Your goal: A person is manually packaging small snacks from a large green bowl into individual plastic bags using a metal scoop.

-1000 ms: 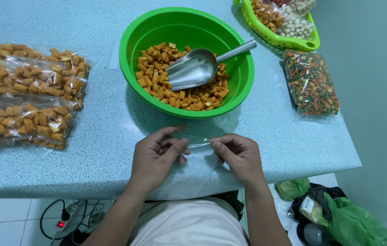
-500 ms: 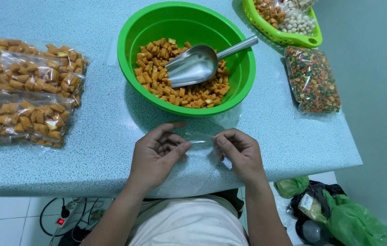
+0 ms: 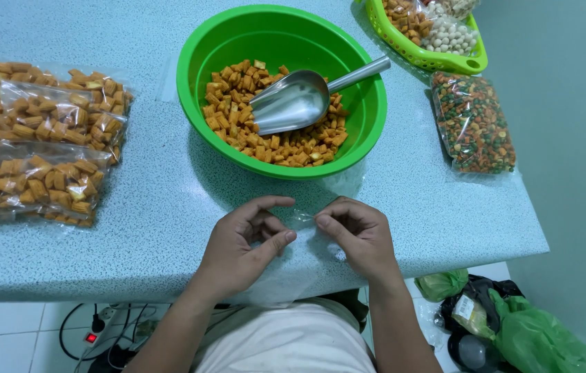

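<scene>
A home kitchen or small snack-packing corner: a speckled pale blue worktop (image 3: 134, 228) carries a green plastic bowl (image 3: 203, 41) of orange crackers with a metal scoop (image 3: 293, 103), sealed clear snack bags (image 3: 37, 145), and a green basket (image 3: 445, 62); white floor tiles (image 3: 3, 331) below.

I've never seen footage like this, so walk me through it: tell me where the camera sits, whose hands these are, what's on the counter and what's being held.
There is no machine here. The one view comes from a camera on a person's head, looking down at their own bare hands. The left hand and right hand pinch the top edge of an empty clear plastic bag lying on the speckled blue counter. Behind it stands a green bowl of orange square snacks with a metal scoop resting in them. On the left lie filled snack bags; on the right, a bag of mixed red and green pieces and a green basket.
</scene>
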